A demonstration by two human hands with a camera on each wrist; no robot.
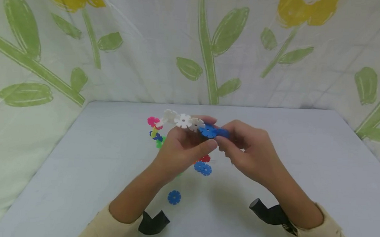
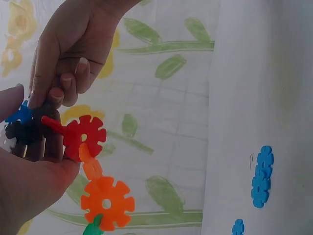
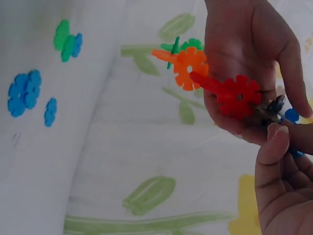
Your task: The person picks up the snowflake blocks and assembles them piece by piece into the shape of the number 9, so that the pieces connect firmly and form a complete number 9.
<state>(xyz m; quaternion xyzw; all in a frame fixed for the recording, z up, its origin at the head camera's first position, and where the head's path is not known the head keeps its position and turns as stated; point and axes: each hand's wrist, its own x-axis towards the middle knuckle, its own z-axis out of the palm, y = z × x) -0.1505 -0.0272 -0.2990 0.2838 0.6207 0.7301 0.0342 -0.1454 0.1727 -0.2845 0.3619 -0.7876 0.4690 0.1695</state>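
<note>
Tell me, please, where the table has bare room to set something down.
Bare tabletop borders the right hand on its right and the pink piece on its left; it's crowded around the blue pieces near the left hand.

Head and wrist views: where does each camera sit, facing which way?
Head: worn on the head, facing forward and down over the table; left hand, right hand and forearms show.
Left wrist: on that wrist, facing its hand's work and the flowered backdrop; both hands show.
Right wrist: likewise, from its own wrist; both hands show.
Both wrist views share the red flower piece.
</note>
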